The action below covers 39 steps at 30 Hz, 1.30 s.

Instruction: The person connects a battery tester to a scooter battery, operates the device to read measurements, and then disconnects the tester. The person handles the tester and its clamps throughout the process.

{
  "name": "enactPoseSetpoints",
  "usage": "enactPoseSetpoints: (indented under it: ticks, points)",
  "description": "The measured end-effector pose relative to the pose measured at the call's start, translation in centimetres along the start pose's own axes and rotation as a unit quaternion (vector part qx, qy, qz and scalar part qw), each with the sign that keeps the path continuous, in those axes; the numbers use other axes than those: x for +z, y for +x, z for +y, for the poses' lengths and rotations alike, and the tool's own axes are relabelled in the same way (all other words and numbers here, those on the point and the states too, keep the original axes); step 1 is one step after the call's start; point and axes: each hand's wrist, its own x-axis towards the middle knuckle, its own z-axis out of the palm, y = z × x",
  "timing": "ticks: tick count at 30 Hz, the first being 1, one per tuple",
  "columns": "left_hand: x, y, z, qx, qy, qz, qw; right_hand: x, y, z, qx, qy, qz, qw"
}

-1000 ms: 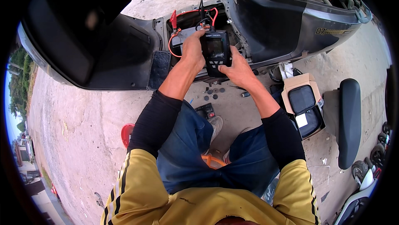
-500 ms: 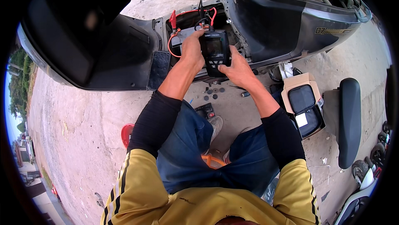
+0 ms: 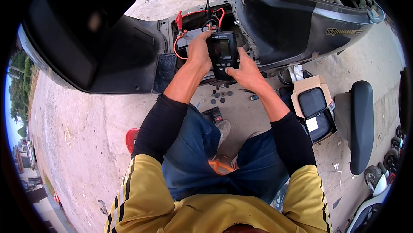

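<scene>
I find both hands engaged on 1 item, the handheld meter, which sits between them. The left hand grasps its upper left edge; I cannot see how those fingers lie behind it. The right hand grips the lower right side, thumb on the face beside the small buttons. I judge this split hold keeps the screen turned toward the wearer and leaves 1 thumb free to reach the keys.

Just beyond the left hand, a grey block-shaped battery sits in the open floor bay, with a red clamp upright on its far left part. A black clamp rises ahead of the same hand; its bite is hidden from me. The red cable loops slack, probably to give the meter room.

Materials: the meter is dark, matte and rounded; the scooter bodywork ahead of the right hand is smooth, scuffed plastic. Nearer the wearer than the right hand, to its right, a cardboard box stands open around a black soft-looking case.
</scene>
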Motion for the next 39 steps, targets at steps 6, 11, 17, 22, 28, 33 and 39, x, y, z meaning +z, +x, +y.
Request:
enactPoseSetpoints:
  ticks: [6,11,17,22,28,33,39]
  points:
    - [0.23,-0.35,0.11,0.004,0.022,-0.001,1.000,0.00,0.05,0.11,-0.004,-0.001,0.001,1.000]
    - [0.13,-0.41,0.10,0.008,0.024,-0.008,1.000,-0.02,-0.10,-0.19,-0.005,0.006,0.005,1.000]
    - [0.27,-0.54,0.18,0.006,0.021,-0.007,1.000,0.01,-0.08,-0.12,-0.005,0.005,0.006,1.000]
    - [0.47,-0.69,0.26,0.005,0.020,-0.006,1.000,0.12,0.17,0.42,-0.005,0.000,-0.001,1.000]
    - [0.04,-0.11,0.08,0.001,-0.005,0.001,1.000,0.12,0.14,0.25,-0.004,0.006,-0.004,1.000]
    - [0.27,-0.35,0.19,0.006,0.006,0.004,1.000,0.09,0.15,0.22,-0.005,-0.002,-0.004,1.000]
    - [0.13,-0.06,0.03,0.009,-0.007,0.006,1.000,0.05,-0.02,-0.16,-0.003,-0.008,0.000,1.000]
